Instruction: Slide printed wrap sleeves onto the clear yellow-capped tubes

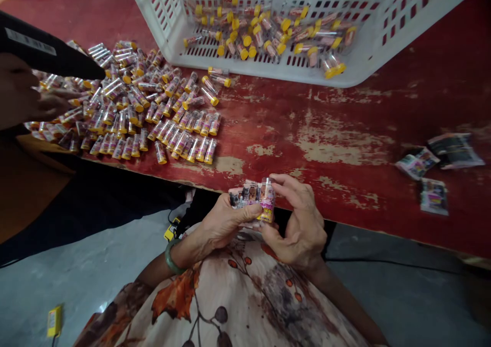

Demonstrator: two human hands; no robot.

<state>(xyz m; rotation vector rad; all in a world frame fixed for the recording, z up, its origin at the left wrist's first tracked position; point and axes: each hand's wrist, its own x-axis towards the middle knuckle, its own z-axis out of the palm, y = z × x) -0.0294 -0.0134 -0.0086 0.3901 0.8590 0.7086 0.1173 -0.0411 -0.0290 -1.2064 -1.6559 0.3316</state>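
Close to the table's front edge, my left hand (226, 221) is closed around a few small printed packets (245, 192), its thumb laid across the front. Beside them stands a clear tube (267, 196) with a pink and purple label and a yellow end at the bottom. My right hand (301, 226) curls round this tube from the right, fingertips at its top and thumb near its lower end. The left thumb touches the tube too. What lies behind the packets is hidden by my fingers.
Many similar tubes (130, 101) cover the red table (345, 147) at left. Behind, a white slotted basket (307, 77) holds more. Several packets (433, 196) lie at right. At far left, a co-worker's hand (19, 93) is near a black device (49, 50).
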